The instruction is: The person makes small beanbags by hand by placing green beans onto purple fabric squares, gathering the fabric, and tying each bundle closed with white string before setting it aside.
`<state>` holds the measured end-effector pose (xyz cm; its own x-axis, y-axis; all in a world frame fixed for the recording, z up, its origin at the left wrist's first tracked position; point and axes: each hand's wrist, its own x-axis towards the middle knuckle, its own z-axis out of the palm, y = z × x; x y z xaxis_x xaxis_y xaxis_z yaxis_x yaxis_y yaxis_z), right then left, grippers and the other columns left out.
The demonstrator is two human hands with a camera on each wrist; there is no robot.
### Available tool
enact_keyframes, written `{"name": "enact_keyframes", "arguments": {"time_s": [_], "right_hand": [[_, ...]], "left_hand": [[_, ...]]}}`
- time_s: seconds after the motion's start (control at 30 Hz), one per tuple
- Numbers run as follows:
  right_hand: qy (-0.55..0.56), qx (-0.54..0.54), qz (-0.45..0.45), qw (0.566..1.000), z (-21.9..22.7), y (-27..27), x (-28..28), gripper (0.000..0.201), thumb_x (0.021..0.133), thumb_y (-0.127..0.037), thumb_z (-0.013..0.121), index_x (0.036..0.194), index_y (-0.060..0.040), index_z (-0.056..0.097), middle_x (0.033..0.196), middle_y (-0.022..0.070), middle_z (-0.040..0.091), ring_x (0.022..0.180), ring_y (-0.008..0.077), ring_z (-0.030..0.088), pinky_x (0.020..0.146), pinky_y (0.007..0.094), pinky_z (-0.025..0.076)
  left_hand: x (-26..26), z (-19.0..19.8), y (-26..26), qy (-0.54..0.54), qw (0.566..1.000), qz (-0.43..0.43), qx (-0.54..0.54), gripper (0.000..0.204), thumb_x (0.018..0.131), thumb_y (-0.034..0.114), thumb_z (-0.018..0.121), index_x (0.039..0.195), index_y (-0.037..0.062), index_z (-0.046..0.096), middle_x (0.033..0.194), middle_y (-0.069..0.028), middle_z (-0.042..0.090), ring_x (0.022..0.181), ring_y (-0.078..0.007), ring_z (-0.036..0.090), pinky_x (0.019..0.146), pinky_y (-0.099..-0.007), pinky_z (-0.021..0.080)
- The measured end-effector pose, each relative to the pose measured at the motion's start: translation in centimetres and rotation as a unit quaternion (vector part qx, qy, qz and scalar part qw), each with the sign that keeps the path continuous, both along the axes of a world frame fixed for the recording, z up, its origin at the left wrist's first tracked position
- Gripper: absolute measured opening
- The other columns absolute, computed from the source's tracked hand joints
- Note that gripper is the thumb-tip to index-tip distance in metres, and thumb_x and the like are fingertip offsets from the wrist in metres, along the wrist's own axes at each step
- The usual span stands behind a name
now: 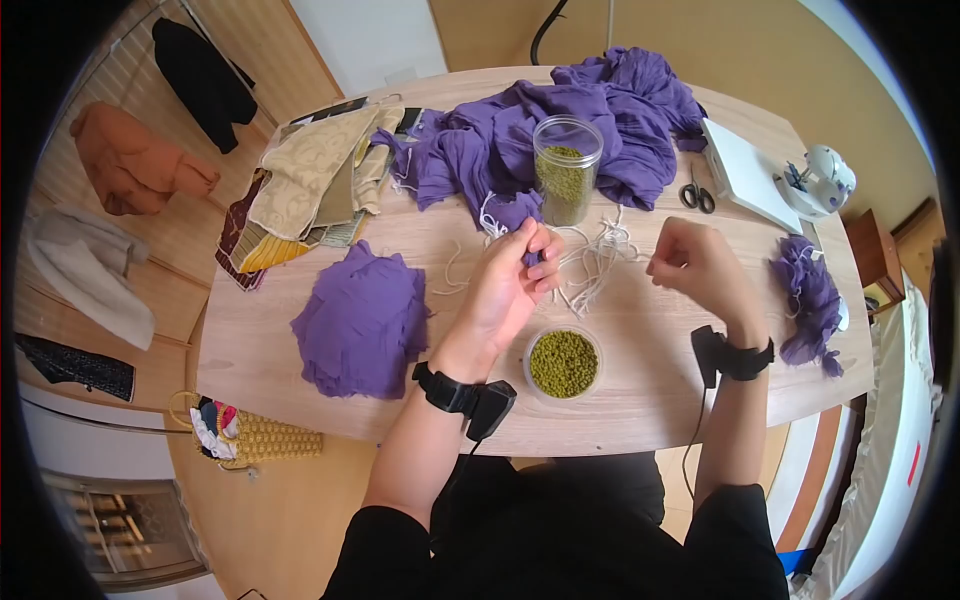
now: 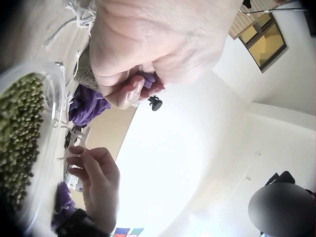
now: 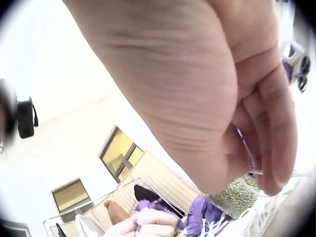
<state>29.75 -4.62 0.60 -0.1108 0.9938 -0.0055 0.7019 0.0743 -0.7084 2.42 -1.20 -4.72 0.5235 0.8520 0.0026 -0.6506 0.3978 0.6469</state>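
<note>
Pale wooden table [image 1: 640,410], centre of frame. Left hand [image 1: 500,290], mid-frame, fingers curled round purple cloth [image 2: 147,79]; right hand [image 1: 703,268], right of centre, fingertips pinching white string [image 1: 612,240]. Bean bowl [image 1: 563,365] below.

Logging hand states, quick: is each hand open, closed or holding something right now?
Left hand: grip closed, holding gathered purple cloth.
Right hand: grip closed, apparently pinching a white string.
</note>
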Motion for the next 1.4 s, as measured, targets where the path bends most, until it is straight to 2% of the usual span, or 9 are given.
{"name": "enact_keyframes", "arguments": {"time_s": [0.13, 0.2, 0.27, 0.33, 0.5, 0.67, 0.9, 0.97, 1.4], "right_hand": [[0.085, 0.010, -0.040, 0.995, 1.2, -0.5, 1.5, 0.014, 0.083, -0.004, 0.076, 0.092, 0.0052, 0.073, 0.080, 0.0153, 0.074, 0.073, 0.0217, 0.074, 0.069, 0.0331, 0.058], [-0.178, 0.082, -0.002, 0.981, 1.4, -0.7, 2.6, 0.012, 0.085, -0.002, 0.075, 0.093, 0.0074, 0.075, 0.077, 0.0136, 0.073, 0.073, 0.0162, 0.074, 0.066, 0.0299, 0.057], [-0.187, 0.064, -0.008, 0.980, 2.6, -0.9, 2.3, 0.014, 0.084, -0.005, 0.077, 0.090, 0.0077, 0.077, 0.073, 0.0140, 0.072, 0.066, 0.0170, 0.071, 0.063, 0.0297, 0.056], [-0.147, -0.097, -0.019, 0.984, 3.7, -0.6, 2.2, 0.016, 0.085, -0.008, 0.078, 0.091, 0.0063, 0.077, 0.074, 0.0140, 0.073, 0.067, 0.0176, 0.072, 0.065, 0.0311, 0.057], [0.021, -0.023, -0.010, 0.999, 4.8, -0.7, 1.7, 0.016, 0.096, -0.010, 0.073, 0.094, 0.0056, 0.074, 0.072, 0.0044, 0.068, 0.063, 0.0110, 0.065, 0.061, 0.0274, 0.054], [0.190, 0.003, 0.044, 0.981, 5.1, -0.4, -0.4, 0.015, 0.102, -0.011, 0.070, 0.099, 0.0033, 0.073, 0.075, -0.0010, 0.066, 0.066, 0.0053, 0.062, 0.061, 0.0220, 0.051], [0.201, 0.036, 0.067, 0.977, 4.6, 0.8, -4.1, 0.015, 0.102, -0.011, 0.070, 0.099, 0.0035, 0.073, 0.078, -0.0003, 0.069, 0.066, 0.0045, 0.061, 0.060, 0.0218, 0.050], [0.190, 0.052, 0.064, 0.978, 4.5, 0.8, -4.8, 0.015, 0.101, -0.009, 0.071, 0.099, 0.0047, 0.073, 0.077, 0.0001, 0.069, 0.066, 0.0049, 0.060, 0.061, 0.0225, 0.049], [0.135, -0.033, 0.083, 0.987, 1.6, -0.1, -3.7, 0.014, 0.098, -0.010, 0.072, 0.100, 0.0029, 0.077, 0.071, -0.0013, 0.064, 0.063, 0.0044, 0.055, 0.057, 0.0239, 0.044]], "left_hand": [[0.1, -0.2, 0.1, 0.046, 0.999, -0.006, 0.023, 0.034, 0.114, 0.037, 0.053, 0.090, 0.0134, 0.049, 0.092, -0.0013, 0.052, 0.071, -0.0068, 0.039, 0.067, -0.0235, 0.038], [0.3, -0.5, 0.1, 0.041, 0.998, -0.013, 0.034, 0.033, 0.115, 0.036, 0.052, 0.092, 0.0120, 0.051, 0.093, -0.0031, 0.057, 0.071, -0.0065, 0.040, 0.068, -0.0239, 0.040], [0.6, -0.2, -0.2, 0.062, 0.997, 0.025, 0.041, 0.035, 0.114, 0.039, 0.054, 0.092, 0.0115, 0.053, 0.095, -0.0057, 0.060, 0.071, -0.0071, 0.042, 0.067, -0.0228, 0.040], [0.4, -0.3, -0.1, 0.067, 0.995, 0.024, 0.063, 0.036, 0.114, 0.039, 0.052, 0.092, 0.0111, 0.055, 0.100, -0.0093, 0.064, 0.074, -0.0081, 0.047, 0.070, -0.0240, 0.042], [0.5, 0.0, -0.3, 0.103, 0.988, 0.026, 0.116, 0.041, 0.116, 0.040, 0.047, 0.088, 0.0105, 0.054, 0.122, -0.0216, 0.071, 0.094, -0.0174, 0.064, 0.090, -0.0324, 0.050], [1.3, 0.5, -0.6, 0.102, 0.973, 0.042, 0.204, 0.047, 0.117, 0.040, 0.042, 0.083, 0.0096, 0.051, 0.141, -0.0277, 0.065, 0.136, -0.0275, 0.057, 0.121, -0.0414, 0.036], [0.6, -0.4, -0.8, 0.224, 0.951, -0.008, 0.214, 0.053, 0.117, 0.043, 0.042, 0.080, 0.0083, 0.058, 0.111, -0.0084, 0.072, 0.106, -0.0146, 0.057, 0.095, -0.0303, 0.039], [0.9, 0.5, -1.4, 0.204, 0.954, -0.004, 0.219, 0.053, 0.117, 0.044, 0.044, 0.080, 0.0084, 0.058, 0.094, -0.0006, 0.061, 0.093, -0.0121, 0.050, 0.089, -0.0290, 0.039], [1.5, -1.0, -0.7, 0.146, 0.980, 0.035, 0.130, 0.046, 0.115, 0.048, 0.045, 0.090, 0.0122, 0.057, 0.084, 0.0071, 0.044, 0.076, -0.0053, 0.036, 0.070, -0.0243, 0.031]]}}
